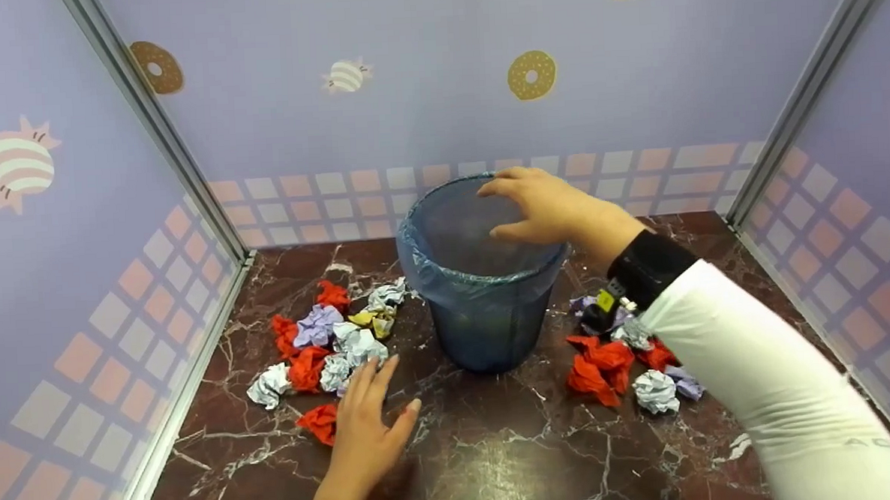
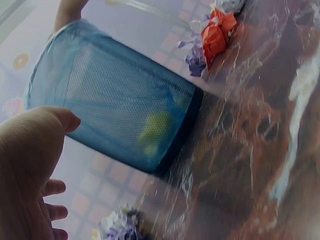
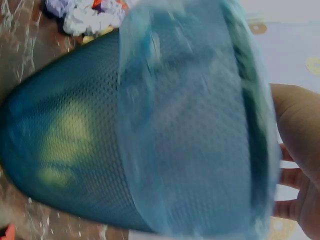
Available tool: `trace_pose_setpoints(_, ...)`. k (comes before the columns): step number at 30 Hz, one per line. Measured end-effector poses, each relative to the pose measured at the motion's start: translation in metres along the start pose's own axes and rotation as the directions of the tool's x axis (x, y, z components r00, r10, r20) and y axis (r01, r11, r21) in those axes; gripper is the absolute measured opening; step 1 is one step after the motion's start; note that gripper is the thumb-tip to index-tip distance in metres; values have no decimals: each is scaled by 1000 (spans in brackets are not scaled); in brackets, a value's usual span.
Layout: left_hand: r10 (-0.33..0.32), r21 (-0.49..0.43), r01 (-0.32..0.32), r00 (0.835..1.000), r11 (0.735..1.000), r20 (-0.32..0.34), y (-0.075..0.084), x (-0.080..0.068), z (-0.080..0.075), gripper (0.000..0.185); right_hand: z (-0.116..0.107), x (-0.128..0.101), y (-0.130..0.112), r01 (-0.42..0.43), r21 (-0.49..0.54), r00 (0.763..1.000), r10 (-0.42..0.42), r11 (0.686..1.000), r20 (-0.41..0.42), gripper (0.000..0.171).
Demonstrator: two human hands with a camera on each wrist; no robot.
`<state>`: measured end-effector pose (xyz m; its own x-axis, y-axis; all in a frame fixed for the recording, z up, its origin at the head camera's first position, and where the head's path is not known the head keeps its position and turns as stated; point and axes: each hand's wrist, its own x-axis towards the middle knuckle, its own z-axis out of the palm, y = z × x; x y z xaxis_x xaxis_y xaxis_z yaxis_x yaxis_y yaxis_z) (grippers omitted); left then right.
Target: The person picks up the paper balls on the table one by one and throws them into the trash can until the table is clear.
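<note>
A blue mesh bin [image 1: 485, 301] with a blue plastic liner stands upright in the middle of the marble table [image 1: 499, 458]. My right hand [image 1: 514, 208] hovers over its mouth, fingers spread and relaxed, holding nothing. My left hand [image 1: 391, 393] lies flat near the table's front with straight fingers, its tips by a pile of crumpled paper balls [image 1: 329, 338] left of the bin. A red ball [image 1: 319, 422] lies just left of that hand. In the left wrist view a yellow-green lump [image 2: 155, 127] shows through the bin [image 2: 125, 110]. In the right wrist view the bin [image 3: 150, 130] fills the frame.
A second pile of red, white and purple paper balls [image 1: 623, 362] lies right of the bin, under my right forearm. Lilac patterned walls [image 1: 408, 94] close the table on the left, back and right. Metal corner posts [image 1: 162, 134] rise at the back corners.
</note>
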<state>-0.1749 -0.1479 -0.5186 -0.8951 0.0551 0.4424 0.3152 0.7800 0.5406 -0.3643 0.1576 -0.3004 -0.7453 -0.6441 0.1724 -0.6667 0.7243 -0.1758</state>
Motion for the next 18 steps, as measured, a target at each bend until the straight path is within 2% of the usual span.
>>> trace_pose_setpoints(5,27,-1,-27,999,1000,36,15,3,3,70,-14,-18,23,-64,-23,998,64,998,-2,61)
trace_pose_setpoints(9,35,16,-37,995,999,94,29,3,8,70,-24,-39,47,-110,-34,994,110,993,-9,60)
trace_pose_setpoints(14,100,16,-105,977,994,187,49,2,18,68,-31,-70,80,-176,-30,984,175,984,-30,61)
trace_pose_setpoints(18,174,-4,-178,959,984,222,61,3,26,67,-34,-98,104,-267,-4,964,267,964,-9,66)
